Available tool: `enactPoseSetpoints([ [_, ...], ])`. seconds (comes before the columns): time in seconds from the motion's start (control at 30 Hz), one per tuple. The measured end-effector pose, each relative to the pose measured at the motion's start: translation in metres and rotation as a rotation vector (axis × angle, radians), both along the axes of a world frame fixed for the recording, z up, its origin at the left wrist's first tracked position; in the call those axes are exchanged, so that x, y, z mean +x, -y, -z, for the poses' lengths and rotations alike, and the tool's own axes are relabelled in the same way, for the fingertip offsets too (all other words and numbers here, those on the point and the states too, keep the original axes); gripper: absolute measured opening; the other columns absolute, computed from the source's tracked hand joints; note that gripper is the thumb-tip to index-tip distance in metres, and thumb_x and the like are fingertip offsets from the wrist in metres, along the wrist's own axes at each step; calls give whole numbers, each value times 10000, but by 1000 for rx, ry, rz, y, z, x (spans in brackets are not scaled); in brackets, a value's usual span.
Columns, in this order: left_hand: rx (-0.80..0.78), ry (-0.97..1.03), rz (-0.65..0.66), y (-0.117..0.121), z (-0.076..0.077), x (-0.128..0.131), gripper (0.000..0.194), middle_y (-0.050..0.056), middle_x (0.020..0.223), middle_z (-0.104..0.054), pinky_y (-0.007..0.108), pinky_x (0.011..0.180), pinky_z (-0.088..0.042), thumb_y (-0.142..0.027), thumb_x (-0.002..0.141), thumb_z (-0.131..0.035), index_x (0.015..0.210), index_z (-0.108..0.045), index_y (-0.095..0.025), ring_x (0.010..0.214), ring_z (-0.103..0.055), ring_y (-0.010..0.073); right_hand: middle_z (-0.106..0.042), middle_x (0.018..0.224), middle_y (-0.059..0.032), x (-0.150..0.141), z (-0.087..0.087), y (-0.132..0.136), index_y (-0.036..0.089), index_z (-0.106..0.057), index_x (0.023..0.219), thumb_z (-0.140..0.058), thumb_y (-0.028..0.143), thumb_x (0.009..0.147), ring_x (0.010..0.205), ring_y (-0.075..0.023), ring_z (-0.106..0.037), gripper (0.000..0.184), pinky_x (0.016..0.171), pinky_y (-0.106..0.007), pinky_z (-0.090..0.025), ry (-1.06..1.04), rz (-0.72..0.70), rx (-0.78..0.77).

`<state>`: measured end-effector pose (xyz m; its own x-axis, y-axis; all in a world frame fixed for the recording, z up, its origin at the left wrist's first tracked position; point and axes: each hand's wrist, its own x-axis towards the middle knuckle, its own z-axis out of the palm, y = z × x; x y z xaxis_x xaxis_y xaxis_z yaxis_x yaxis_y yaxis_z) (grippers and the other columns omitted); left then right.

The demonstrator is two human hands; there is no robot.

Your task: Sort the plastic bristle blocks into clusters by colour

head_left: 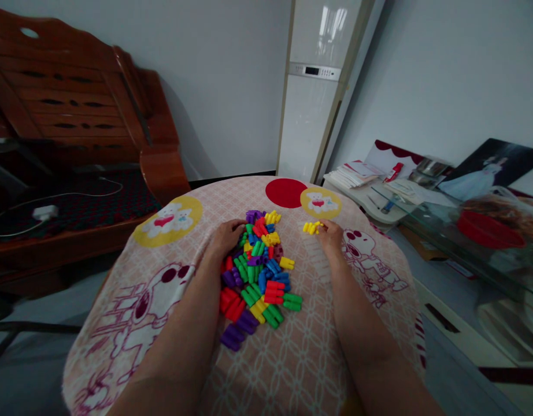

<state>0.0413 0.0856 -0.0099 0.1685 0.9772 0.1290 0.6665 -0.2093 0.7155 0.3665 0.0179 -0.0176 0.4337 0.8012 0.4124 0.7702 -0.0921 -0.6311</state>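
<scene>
A heap of plastic building blocks [255, 260] in red, green, blue, yellow and purple lies on the round table's patterned cloth [301, 352]. My left hand [226, 236] rests at the heap's far left side, fingers loosely bent and reaching toward the blocks, with no held block showing. To the right of the heap, apart from it, my right hand [332, 234] pinches a short row of yellow blocks [311, 227] between thumb and fingers. A single yellow block [287, 263] sits at the heap's right edge, and purple blocks [232, 337] lie at its near end.
A carved wooden bench [76, 98] stands at the left, with a white charger [45, 212] on its seat. Behind the table is a tall white floor-standing unit [312, 104]. On the right, a glass-topped cabinet [461, 248] holds papers [355, 173] and a red bowl [489, 229].
</scene>
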Motion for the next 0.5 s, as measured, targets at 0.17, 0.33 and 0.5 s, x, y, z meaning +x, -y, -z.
enactPoseSetpoints([
  [0.17,-1,-6,1,2,-2,1,355,53,1127,-754,287,933,-506,-287,881,-505,1130,-743,-206,1019,-683,215,-757,1006,-103,0,0,-3,160,-758,1012,-483,224,799,931,-228,-671,353,881,-327,-503,-60,4,21],
  [0.33,6,-29,-2,2,-2,1,356,42,1136,-752,283,955,-497,-283,889,-496,1139,-741,-216,1017,-684,212,-747,1065,-138,-2,-5,-8,132,-757,1050,-470,198,807,987,-238,-673,381,935,-332,-491,16,-44,10],
  [0.5,10,-23,-3,2,-3,1,344,22,1102,-762,275,937,-506,-276,881,-499,1114,-749,-241,1007,-686,207,-749,1087,-109,-6,-7,-7,169,-750,1073,-437,234,873,1029,-235,-664,377,944,-327,-482,82,-134,-1],
])
